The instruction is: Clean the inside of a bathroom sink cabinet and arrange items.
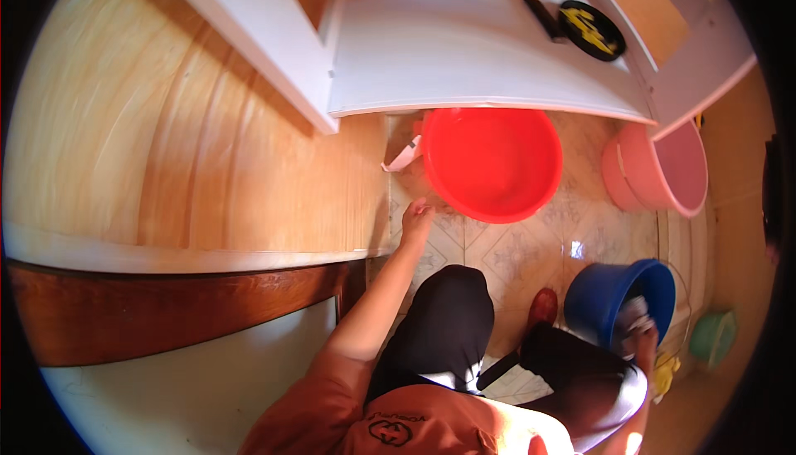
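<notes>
My left hand (417,219) hangs over the tiled floor with its fingers curled, and nothing shows in it. Just beyond it lies a round red plastic basin (494,156), partly hidden at its far side by a white shelf board. At the lower right, my right hand (647,335) is at the rim of a blue plastic bucket (591,303). A greyish cloth (633,313), somewhat blurred, is gripped in that hand and hangs inside the bucket's mouth.
A white shelf unit (435,45) holds a black frying pan (592,30) with yellow food in it. A pink bucket (628,172) stands to the right. A green basin (709,337) and a yellow cloth (666,375) lie farther right. A wooden door (199,144) bounds the left.
</notes>
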`<move>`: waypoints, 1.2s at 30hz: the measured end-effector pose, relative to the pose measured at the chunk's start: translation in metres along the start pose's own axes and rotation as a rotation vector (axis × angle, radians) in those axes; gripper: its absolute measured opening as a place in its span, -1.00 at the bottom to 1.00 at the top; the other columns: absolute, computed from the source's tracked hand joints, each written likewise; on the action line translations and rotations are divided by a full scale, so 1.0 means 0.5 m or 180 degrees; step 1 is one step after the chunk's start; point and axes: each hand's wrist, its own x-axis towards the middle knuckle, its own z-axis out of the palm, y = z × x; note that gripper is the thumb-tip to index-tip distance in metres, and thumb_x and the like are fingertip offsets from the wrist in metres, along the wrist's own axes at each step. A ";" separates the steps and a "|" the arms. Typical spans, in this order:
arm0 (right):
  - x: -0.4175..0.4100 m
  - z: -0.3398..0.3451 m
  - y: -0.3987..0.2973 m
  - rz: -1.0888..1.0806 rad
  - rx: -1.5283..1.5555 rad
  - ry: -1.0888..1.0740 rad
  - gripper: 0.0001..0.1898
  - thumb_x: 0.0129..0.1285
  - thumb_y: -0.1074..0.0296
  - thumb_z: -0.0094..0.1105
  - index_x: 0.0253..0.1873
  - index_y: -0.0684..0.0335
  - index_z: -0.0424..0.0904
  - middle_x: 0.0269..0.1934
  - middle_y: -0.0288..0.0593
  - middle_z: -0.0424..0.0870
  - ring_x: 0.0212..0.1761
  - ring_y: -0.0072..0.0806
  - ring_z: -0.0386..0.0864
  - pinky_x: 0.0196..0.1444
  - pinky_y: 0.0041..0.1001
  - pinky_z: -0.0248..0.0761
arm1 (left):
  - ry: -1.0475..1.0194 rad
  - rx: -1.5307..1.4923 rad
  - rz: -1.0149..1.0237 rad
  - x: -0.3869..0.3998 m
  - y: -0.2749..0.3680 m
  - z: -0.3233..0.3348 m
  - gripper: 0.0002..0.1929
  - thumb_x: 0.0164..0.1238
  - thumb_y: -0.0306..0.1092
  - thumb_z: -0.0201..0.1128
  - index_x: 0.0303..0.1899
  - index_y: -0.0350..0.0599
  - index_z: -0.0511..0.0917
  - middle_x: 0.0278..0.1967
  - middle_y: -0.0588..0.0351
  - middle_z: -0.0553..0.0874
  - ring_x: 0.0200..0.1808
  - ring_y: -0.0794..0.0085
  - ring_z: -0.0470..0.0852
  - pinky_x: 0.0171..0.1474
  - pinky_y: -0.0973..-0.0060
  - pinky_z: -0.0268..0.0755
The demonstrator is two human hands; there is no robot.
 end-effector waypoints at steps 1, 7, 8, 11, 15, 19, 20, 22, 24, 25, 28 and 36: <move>0.009 0.053 -0.009 0.0151 -0.0082 0.0047 -0.80 0.14 0.31 0.25 -0.23 0.30 0.50 -0.33 -0.08 0.59 -0.39 -0.28 0.47 -0.32 -0.32 0.39 | 0.0078 -0.0059 0.0021 0.025 -0.010 -0.010 -0.47 0.23 -0.22 0.28 0.25 -0.02 0.43 -0.03 0.16 0.62 -0.03 0.41 0.57 0.00 0.35 0.42; -0.012 0.149 -0.090 -0.0246 -0.1689 0.0452 -0.86 0.13 0.40 0.14 -0.35 0.37 0.50 -0.46 0.22 0.54 -0.34 0.19 0.54 -0.32 -0.04 0.37 | 0.0679 -0.1122 -0.0455 0.213 0.001 -0.019 -0.41 0.21 -0.03 0.34 0.24 -0.02 0.42 -0.03 0.16 0.62 -0.02 0.38 0.57 -0.05 0.30 0.43; -0.017 0.156 -0.093 -0.0320 -0.1686 0.0407 -0.86 0.13 0.40 0.14 -0.35 0.37 0.50 -0.46 0.22 0.54 -0.34 0.19 0.54 -0.32 -0.04 0.37 | 0.0953 -0.1419 -0.0175 0.249 -0.004 -0.025 -0.39 0.29 -0.11 0.29 0.30 -0.12 0.33 0.07 0.06 0.58 0.07 0.33 0.54 0.07 0.35 0.39; -0.043 0.113 -0.074 -0.0135 -0.1838 0.0621 -0.85 0.14 0.39 0.11 -0.39 0.37 0.49 -0.48 0.20 0.56 -0.38 0.18 0.54 -0.33 -0.07 0.38 | 0.1462 -0.1885 0.0108 0.286 0.029 0.073 -0.35 0.39 -0.19 0.24 0.38 -0.23 0.17 0.19 -0.03 0.51 0.19 0.27 0.49 0.23 0.40 0.31; -0.037 0.117 -0.095 0.0063 -0.1366 0.0288 -0.83 0.17 0.36 0.10 -0.35 0.37 0.55 -0.45 0.19 0.61 -0.39 0.07 0.61 -0.32 -0.16 0.43 | 0.1472 -0.1900 0.0392 0.335 0.035 0.035 -0.29 0.36 -0.32 0.25 0.42 -0.22 0.05 0.25 -0.07 0.45 0.23 0.21 0.46 0.28 0.39 0.27; -0.045 0.108 -0.104 0.0038 -0.1256 0.0368 -0.89 0.20 0.49 0.11 -0.27 0.36 0.61 -0.45 0.14 0.64 -0.41 -0.10 0.65 -0.30 -0.29 0.46 | 0.1962 -0.0165 0.1578 0.317 0.074 0.067 -0.44 0.40 -0.26 0.19 0.37 -0.08 0.24 0.23 0.04 0.50 0.24 0.18 0.47 0.20 0.35 0.37; -0.043 0.103 -0.092 0.0036 -0.1270 0.0366 -0.89 0.20 0.49 0.11 -0.27 0.36 0.61 -0.45 0.14 0.64 -0.41 -0.10 0.65 -0.30 -0.29 0.46 | 0.1898 0.0493 0.1162 0.302 0.097 0.061 -0.47 0.42 -0.25 0.15 0.36 -0.12 0.27 0.20 0.02 0.53 0.24 0.18 0.48 0.19 0.36 0.37; -0.047 0.079 -0.039 0.0056 -0.1037 0.0331 -0.89 0.19 0.51 0.12 -0.25 0.36 0.62 -0.45 0.12 0.65 -0.43 -0.18 0.65 -0.29 -0.31 0.47 | 0.1748 0.1103 0.0747 0.283 0.147 0.064 -0.50 0.45 -0.24 0.11 0.34 -0.16 0.29 0.18 0.00 0.55 0.25 0.19 0.48 0.18 0.36 0.38; -0.045 0.074 -0.029 0.0126 -0.1103 0.0273 -0.89 0.18 0.50 0.13 -0.24 0.36 0.63 -0.45 0.09 0.66 -0.43 -0.25 0.64 -0.28 -0.32 0.47 | 0.1202 0.1759 0.0502 0.278 0.188 0.046 -0.52 0.40 -0.35 -0.02 0.31 -0.28 0.28 0.21 -0.01 0.54 0.21 0.12 0.54 0.22 0.28 0.38; -0.035 0.091 -0.046 0.0151 -0.1123 0.0146 -0.88 0.18 0.50 0.13 -0.24 0.36 0.63 -0.46 0.07 0.67 -0.43 -0.31 0.64 -0.28 -0.34 0.47 | 0.1285 0.1787 0.0490 0.300 0.185 0.018 -0.52 0.40 -0.35 -0.02 0.31 -0.28 0.28 0.21 -0.01 0.54 0.21 0.12 0.54 0.22 0.28 0.38; -0.057 0.132 -0.187 -0.0425 -0.1025 0.0301 -0.88 0.16 0.50 0.15 -0.24 0.36 0.64 -0.46 -0.04 0.69 -0.43 -0.41 0.61 -0.28 -0.38 0.47 | 0.0187 -0.0389 0.0591 0.351 0.183 -0.006 -0.51 0.50 -0.34 -0.11 0.40 -0.21 0.18 0.36 0.10 0.36 0.25 0.26 0.51 0.12 0.43 0.55; -0.037 0.102 -0.014 0.0486 -0.0284 -0.0042 -0.87 0.11 0.52 0.16 -0.25 0.35 0.65 -0.48 -0.16 0.66 -0.39 -0.52 0.57 -0.28 -0.46 0.45 | 0.0562 0.1517 0.0955 0.354 0.173 0.023 -0.50 0.52 -0.36 -0.05 0.42 -0.18 0.11 0.37 0.04 0.25 0.33 0.32 0.38 0.04 0.57 0.62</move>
